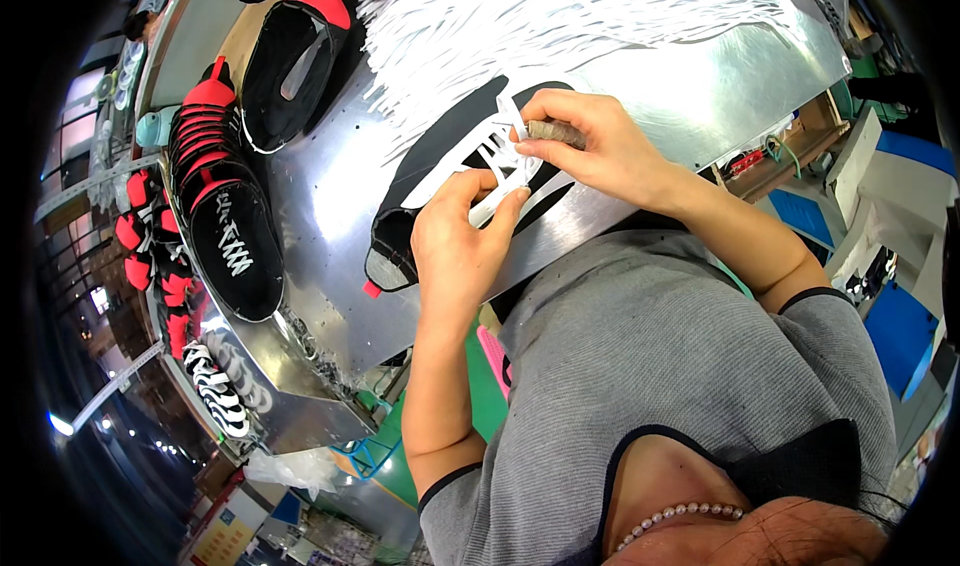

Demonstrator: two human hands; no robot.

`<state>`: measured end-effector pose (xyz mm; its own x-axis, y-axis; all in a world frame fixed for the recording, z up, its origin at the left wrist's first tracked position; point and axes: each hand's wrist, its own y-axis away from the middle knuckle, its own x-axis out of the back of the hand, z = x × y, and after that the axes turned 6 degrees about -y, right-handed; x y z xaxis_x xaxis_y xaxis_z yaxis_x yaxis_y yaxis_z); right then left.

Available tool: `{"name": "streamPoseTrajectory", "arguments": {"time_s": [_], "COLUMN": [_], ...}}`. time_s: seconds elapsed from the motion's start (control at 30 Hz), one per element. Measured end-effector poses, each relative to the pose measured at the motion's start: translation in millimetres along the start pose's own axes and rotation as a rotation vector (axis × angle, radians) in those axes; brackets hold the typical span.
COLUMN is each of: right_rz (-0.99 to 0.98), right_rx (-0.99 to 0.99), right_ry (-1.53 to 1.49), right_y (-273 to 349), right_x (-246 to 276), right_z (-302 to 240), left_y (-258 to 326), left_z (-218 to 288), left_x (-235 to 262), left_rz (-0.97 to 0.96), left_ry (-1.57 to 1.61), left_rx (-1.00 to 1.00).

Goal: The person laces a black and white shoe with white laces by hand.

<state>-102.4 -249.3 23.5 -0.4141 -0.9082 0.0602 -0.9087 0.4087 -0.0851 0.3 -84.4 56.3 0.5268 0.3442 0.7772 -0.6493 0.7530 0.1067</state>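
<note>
A black shoe upper (pixel 445 151) with a white lacing panel and grey heel lining lies on the metal table in front of me. White shoelace (pixel 514 180) crosses its eyelets. My left hand (pixel 462 238) rests over the near side of the upper, thumb and forefinger pinching the lace. From the right, my right hand (pixel 598 148) has its fingertips closed on an upright end of lace. A short tan-wrapped piece (pixel 556 134) shows among the right fingers; whether it is a tool handle or a wrapped finger I cannot tell.
A wide heap of white laces (pixel 560 21) covers the far part of the metal table (pixel 330 266). On the left stand a nested row of black-and-red uppers (pixel 235 241) and another black upper (pixel 293 76). More laced uppers (pixel 215 391) lie beyond the table's left edge.
</note>
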Motion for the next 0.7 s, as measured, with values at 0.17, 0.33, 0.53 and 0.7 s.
{"name": "streamPoseTrajectory", "arguments": {"time_s": [0.17, 0.33, 0.53, 0.7], "right_rz": [0.003, 0.117, -0.082, -0.115], "right_rx": [0.022, 0.109, -0.168, -0.190], "right_ry": [0.010, -0.095, 0.060, 0.129], "right_y": [0.0, 3.7, 44.6, 43.1], "right_x": [-2.0, -6.1, 11.7, 8.7], "right_z": [2.1, 11.1, -5.7, -8.9], "left_y": [0.1, 0.1, 1.1, 1.3], "left_z": [-2.8, -1.9, -8.4, -5.8], "left_x": [-2.8, -7.2, -8.2, -6.9], "left_rz": [0.002, 0.061, 0.122, 0.128], "left_ry": [0.074, -0.001, -0.109, -0.112], "left_rx": [-0.012, -0.024, -0.170, -0.194]}}
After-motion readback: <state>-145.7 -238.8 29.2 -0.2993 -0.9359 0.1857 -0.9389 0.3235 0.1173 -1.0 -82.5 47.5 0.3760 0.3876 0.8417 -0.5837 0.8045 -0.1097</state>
